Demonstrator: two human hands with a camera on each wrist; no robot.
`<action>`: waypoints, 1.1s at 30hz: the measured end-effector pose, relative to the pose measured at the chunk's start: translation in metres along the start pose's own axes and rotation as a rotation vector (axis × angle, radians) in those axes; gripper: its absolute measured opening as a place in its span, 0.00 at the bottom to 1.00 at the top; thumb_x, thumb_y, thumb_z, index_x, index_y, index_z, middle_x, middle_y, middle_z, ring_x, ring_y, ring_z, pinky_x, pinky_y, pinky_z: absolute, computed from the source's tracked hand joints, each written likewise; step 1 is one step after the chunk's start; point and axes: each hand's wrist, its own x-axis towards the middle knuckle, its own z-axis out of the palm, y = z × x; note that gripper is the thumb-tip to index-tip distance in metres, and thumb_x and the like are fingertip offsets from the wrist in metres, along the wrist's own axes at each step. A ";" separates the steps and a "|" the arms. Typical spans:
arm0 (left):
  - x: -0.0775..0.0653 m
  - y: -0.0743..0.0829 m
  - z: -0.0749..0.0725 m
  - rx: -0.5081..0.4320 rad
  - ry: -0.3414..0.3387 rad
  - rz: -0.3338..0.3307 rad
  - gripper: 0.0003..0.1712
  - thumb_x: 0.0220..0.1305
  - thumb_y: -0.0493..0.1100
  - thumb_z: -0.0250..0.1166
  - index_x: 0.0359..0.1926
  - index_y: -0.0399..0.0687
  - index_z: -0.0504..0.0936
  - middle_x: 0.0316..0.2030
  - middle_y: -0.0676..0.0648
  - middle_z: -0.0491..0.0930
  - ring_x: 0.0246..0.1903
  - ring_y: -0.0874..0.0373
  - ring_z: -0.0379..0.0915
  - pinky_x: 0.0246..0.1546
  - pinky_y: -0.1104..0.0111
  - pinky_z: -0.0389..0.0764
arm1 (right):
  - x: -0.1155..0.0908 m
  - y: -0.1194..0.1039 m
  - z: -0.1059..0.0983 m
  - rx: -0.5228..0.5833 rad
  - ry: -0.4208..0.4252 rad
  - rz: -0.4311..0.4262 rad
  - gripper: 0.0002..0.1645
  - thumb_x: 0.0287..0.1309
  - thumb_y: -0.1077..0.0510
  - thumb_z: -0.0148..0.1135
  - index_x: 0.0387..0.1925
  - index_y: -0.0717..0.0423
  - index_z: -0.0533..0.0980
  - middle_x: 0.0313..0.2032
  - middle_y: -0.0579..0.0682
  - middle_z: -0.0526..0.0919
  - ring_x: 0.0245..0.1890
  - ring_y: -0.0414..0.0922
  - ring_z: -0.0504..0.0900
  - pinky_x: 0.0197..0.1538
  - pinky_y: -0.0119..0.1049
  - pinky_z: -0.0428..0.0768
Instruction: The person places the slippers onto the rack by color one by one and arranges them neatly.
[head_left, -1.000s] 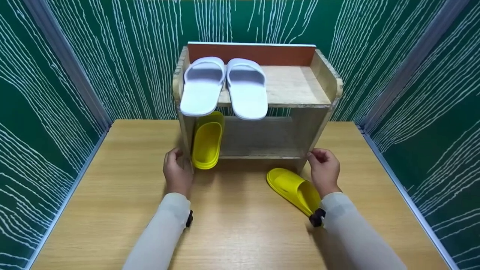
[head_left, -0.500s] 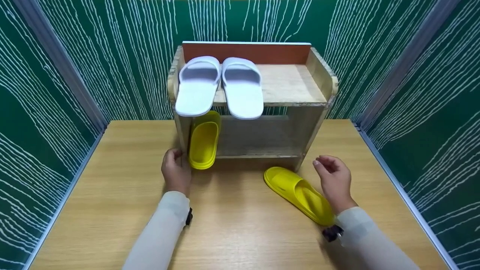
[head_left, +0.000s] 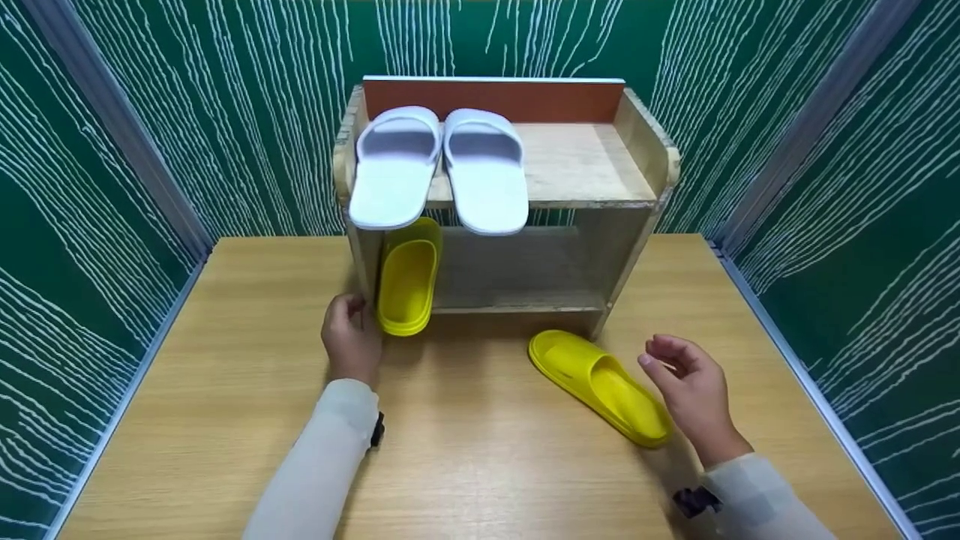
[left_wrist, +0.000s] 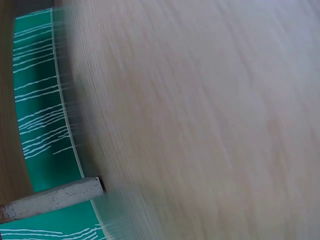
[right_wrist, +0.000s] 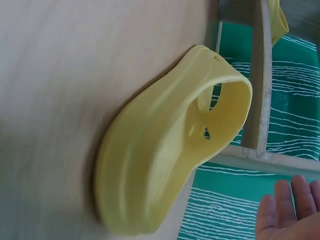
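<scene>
In the head view a small wooden shoe rack (head_left: 589, 172) stands on the table. My left hand (head_left: 351, 341) grips its lower left side with bent fingers; the fingertips are partly hidden, and the left wrist view does not show them. A yellow slipper (head_left: 409, 289) leans on the lower shelf beside that hand. The other yellow slipper (head_left: 600, 386) lies on the table in front of the rack, toe pointing to the rack. To its right my right hand (head_left: 694, 390) hovers apart from it with loosely bent fingers, holding nothing. In the right wrist view its fingers (right_wrist: 301, 197) show at the lower right.
Two white slippers (head_left: 397, 180) sit side by side on the rack's top shelf, toward its left. Green walls (head_left: 277, 150) with white streaks close in the wooden table (head_left: 465, 465) at the back and both sides.
My right hand has let go of the rack's right side and moved right and toward me, past the yellow slipper. The left hand stays at the rack's left side.
</scene>
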 end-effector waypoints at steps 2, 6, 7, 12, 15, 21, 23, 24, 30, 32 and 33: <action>0.000 0.000 0.000 -0.001 -0.001 -0.001 0.04 0.74 0.30 0.63 0.47 0.34 0.79 0.45 0.38 0.81 0.50 0.45 0.79 0.56 0.55 0.82 | -0.004 0.003 -0.004 -0.045 -0.033 0.017 0.32 0.69 0.49 0.70 0.67 0.60 0.74 0.61 0.55 0.82 0.59 0.43 0.82 0.59 0.21 0.78; -0.001 0.000 0.000 -0.017 -0.006 -0.011 0.04 0.74 0.31 0.63 0.47 0.36 0.80 0.46 0.39 0.81 0.50 0.46 0.79 0.57 0.53 0.82 | -0.009 0.009 -0.012 -0.126 -0.107 0.072 0.40 0.69 0.43 0.70 0.72 0.59 0.70 0.69 0.57 0.77 0.69 0.51 0.76 0.71 0.35 0.73; -0.001 0.000 0.000 -0.023 -0.008 -0.015 0.04 0.75 0.31 0.63 0.47 0.36 0.80 0.46 0.39 0.81 0.50 0.46 0.79 0.57 0.53 0.82 | -0.010 0.011 -0.014 -0.146 -0.127 0.089 0.41 0.69 0.43 0.70 0.73 0.58 0.69 0.71 0.56 0.76 0.71 0.52 0.74 0.73 0.40 0.71; -0.001 0.000 0.000 -0.029 -0.007 -0.027 0.04 0.75 0.32 0.63 0.48 0.36 0.80 0.47 0.39 0.81 0.51 0.47 0.78 0.58 0.56 0.81 | -0.010 0.020 -0.019 -0.208 -0.226 0.176 0.46 0.68 0.48 0.72 0.78 0.59 0.62 0.77 0.60 0.67 0.78 0.59 0.64 0.78 0.56 0.61; -0.001 0.000 0.000 -0.021 -0.003 -0.026 0.05 0.75 0.32 0.63 0.48 0.36 0.79 0.47 0.40 0.81 0.51 0.48 0.78 0.58 0.57 0.81 | -0.009 0.024 -0.020 -0.254 -0.287 0.230 0.51 0.66 0.47 0.74 0.80 0.58 0.59 0.79 0.61 0.62 0.79 0.62 0.60 0.78 0.60 0.60; -0.002 -0.003 0.001 -0.004 0.017 0.029 0.05 0.72 0.29 0.65 0.47 0.35 0.79 0.45 0.38 0.81 0.49 0.46 0.78 0.55 0.57 0.81 | -0.006 0.033 -0.022 -0.357 -0.404 0.256 0.58 0.62 0.42 0.76 0.81 0.60 0.56 0.80 0.65 0.58 0.79 0.68 0.55 0.77 0.67 0.58; -0.002 -0.004 0.002 -0.004 0.025 0.036 0.06 0.71 0.29 0.66 0.46 0.35 0.79 0.44 0.38 0.81 0.48 0.46 0.78 0.54 0.58 0.81 | -0.005 0.036 -0.022 -0.393 -0.430 0.250 0.60 0.60 0.40 0.77 0.81 0.61 0.56 0.80 0.65 0.59 0.79 0.69 0.54 0.76 0.68 0.58; -0.002 -0.004 0.002 -0.005 0.026 0.034 0.05 0.71 0.29 0.65 0.46 0.35 0.79 0.44 0.38 0.81 0.48 0.46 0.78 0.54 0.58 0.81 | -0.005 0.037 -0.022 -0.409 -0.442 0.245 0.61 0.59 0.39 0.77 0.81 0.61 0.56 0.79 0.65 0.59 0.79 0.69 0.55 0.76 0.68 0.58; -0.002 -0.001 0.002 -0.012 0.016 0.000 0.05 0.73 0.30 0.65 0.47 0.36 0.79 0.45 0.39 0.81 0.48 0.47 0.78 0.54 0.58 0.80 | -0.003 0.043 -0.022 -0.462 -0.485 0.253 0.67 0.52 0.37 0.80 0.81 0.63 0.57 0.79 0.67 0.59 0.79 0.69 0.56 0.76 0.69 0.56; -0.001 -0.001 0.001 -0.011 0.015 -0.008 0.05 0.73 0.31 0.64 0.47 0.36 0.79 0.45 0.39 0.81 0.48 0.47 0.78 0.54 0.58 0.80 | -0.003 0.044 -0.022 -0.463 -0.492 0.263 0.68 0.51 0.37 0.81 0.81 0.63 0.56 0.79 0.67 0.59 0.78 0.69 0.56 0.76 0.69 0.56; -0.002 -0.001 0.001 -0.013 0.013 -0.015 0.05 0.73 0.31 0.64 0.47 0.36 0.79 0.45 0.39 0.81 0.48 0.47 0.77 0.54 0.58 0.80 | -0.003 0.045 -0.023 -0.464 -0.496 0.265 0.69 0.51 0.36 0.81 0.81 0.63 0.56 0.79 0.67 0.59 0.78 0.69 0.57 0.76 0.69 0.56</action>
